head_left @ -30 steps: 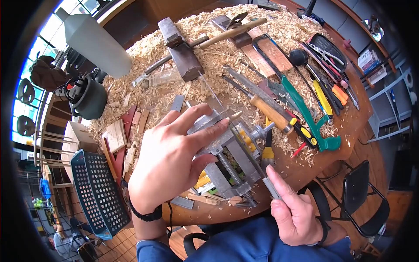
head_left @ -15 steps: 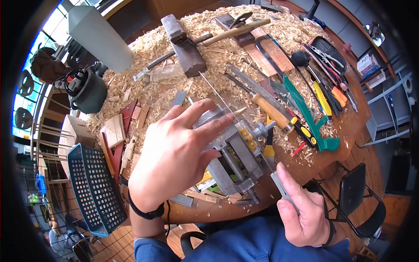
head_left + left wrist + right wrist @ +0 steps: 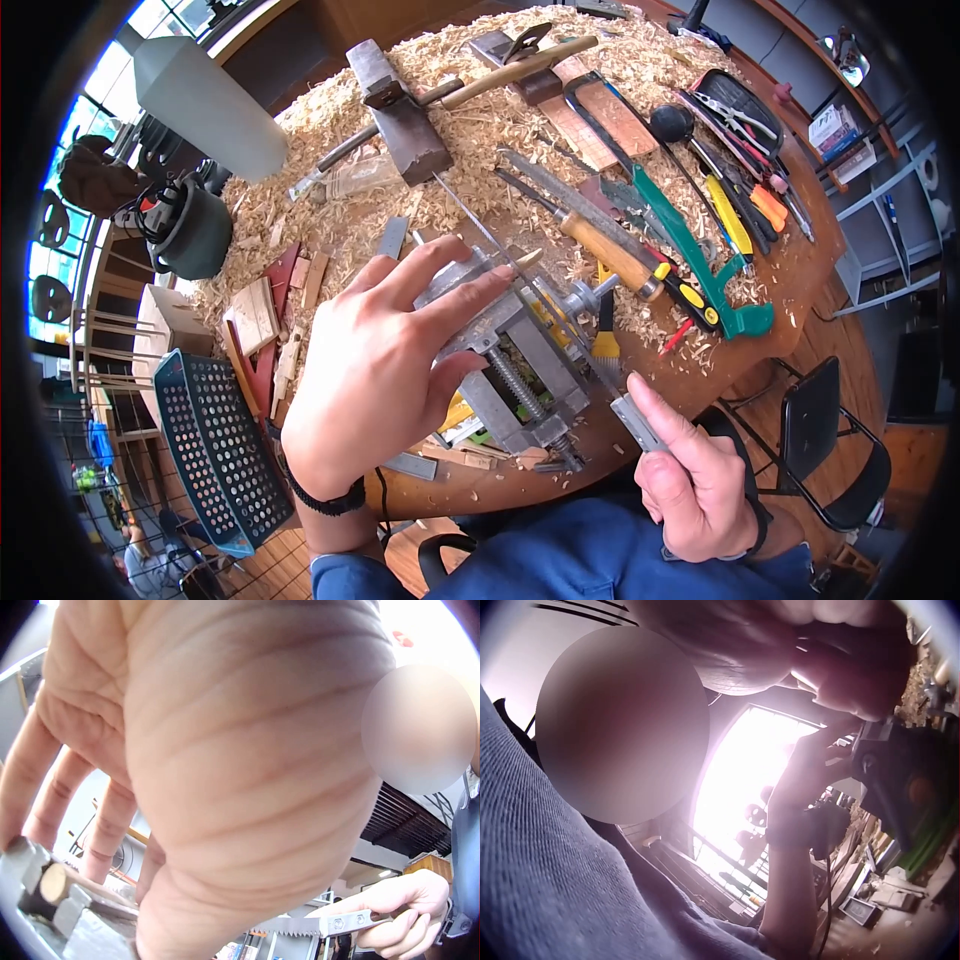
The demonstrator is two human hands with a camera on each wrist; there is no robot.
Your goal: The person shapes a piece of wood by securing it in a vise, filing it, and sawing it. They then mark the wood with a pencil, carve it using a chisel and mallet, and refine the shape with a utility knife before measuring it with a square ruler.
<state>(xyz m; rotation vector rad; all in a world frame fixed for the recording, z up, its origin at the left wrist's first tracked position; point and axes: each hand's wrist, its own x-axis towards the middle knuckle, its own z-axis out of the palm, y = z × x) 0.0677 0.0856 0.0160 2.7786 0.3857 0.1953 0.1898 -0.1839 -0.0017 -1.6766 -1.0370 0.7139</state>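
My left hand rests on the grey metal vise, fingers spread and straight, with the index fingertip beside a pale wooden stick. In the left wrist view the stick's round end sits between the vise's metal jaws. My right hand grips the grey metal handle of a thin saw, index finger laid straight along it. The long narrow blade runs up past the vise and overlaps the stick in the head view. Its teeth show in the left wrist view, close to the handle.
Wood shavings cover much of the bench. Beyond the vise lie wooden planes. To the right are a wood-handled file, a green-handled saw and several tools. A perforated basket stands left, a tall white bottle behind.
The right hand has drawn the saw back slightly, away from the vise and toward the body. My left hand keeps its place on the vise. The head view has shifted a little.
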